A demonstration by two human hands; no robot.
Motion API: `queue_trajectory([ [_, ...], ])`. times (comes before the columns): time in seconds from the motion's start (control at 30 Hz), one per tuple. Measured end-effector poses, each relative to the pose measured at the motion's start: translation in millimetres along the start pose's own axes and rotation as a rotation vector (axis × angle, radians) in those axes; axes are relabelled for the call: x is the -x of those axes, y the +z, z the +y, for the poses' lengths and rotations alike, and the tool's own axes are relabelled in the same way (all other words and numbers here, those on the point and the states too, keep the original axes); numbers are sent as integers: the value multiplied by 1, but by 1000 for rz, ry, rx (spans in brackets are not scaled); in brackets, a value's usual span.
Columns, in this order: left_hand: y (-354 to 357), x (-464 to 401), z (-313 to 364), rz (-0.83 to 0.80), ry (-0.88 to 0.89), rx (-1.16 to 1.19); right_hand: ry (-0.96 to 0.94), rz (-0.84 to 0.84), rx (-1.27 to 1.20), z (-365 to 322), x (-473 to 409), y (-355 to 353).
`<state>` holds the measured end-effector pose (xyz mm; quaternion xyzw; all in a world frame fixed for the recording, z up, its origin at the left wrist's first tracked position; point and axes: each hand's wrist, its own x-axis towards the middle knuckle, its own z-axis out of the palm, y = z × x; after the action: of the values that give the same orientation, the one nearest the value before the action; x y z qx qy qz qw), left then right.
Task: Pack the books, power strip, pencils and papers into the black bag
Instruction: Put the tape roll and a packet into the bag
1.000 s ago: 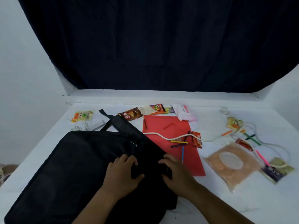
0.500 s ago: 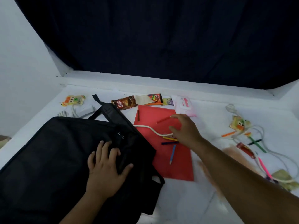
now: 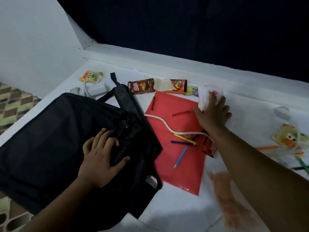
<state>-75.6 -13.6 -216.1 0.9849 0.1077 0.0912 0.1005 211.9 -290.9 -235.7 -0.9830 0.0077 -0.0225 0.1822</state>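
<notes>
The black bag (image 3: 50,144) lies flat at the left of the white table, and my left hand (image 3: 100,158) presses down on it near the zipper with its fingers bent against the fabric. Beside the bag lies a red paper sheet (image 3: 178,174). On it lie a red pencil (image 3: 181,113), a yellow pencil (image 3: 184,138), a dark blue pencil (image 3: 182,142), a light blue pencil (image 3: 180,157) and a white cable (image 3: 165,126). My right hand (image 3: 212,114) reaches past the sheet's far corner and grips a white and pink packet (image 3: 205,94). The white power strip (image 3: 98,88) sits behind the bag.
Snack wrappers (image 3: 142,85) line the far edge of the sheet; a small red one (image 3: 209,148) lies by my right forearm. More wrappers, pens and cable lie at the right (image 3: 287,139). A blurred orange pouch (image 3: 229,195) is near the front. A dark curtain hangs behind.
My right hand left the bag, crossed the red sheet and closed on the packet at the far edge. My left hand stayed on the bag. The view swung left.
</notes>
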Motion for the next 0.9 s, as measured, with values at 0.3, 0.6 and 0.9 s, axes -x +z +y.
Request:
queue_trajectory([
  [0.3, -6, -1, 1, 2, 3, 10, -29, 139, -363, -7, 18, -23],
  [0.6, -42, -8, 1, -157, -127, 240, -386, -208, -939, -67, 152, -52],
  [0.9, -140, -25, -83, 107, -505, 206, -679, -234, -933, -121, 227, -42],
])
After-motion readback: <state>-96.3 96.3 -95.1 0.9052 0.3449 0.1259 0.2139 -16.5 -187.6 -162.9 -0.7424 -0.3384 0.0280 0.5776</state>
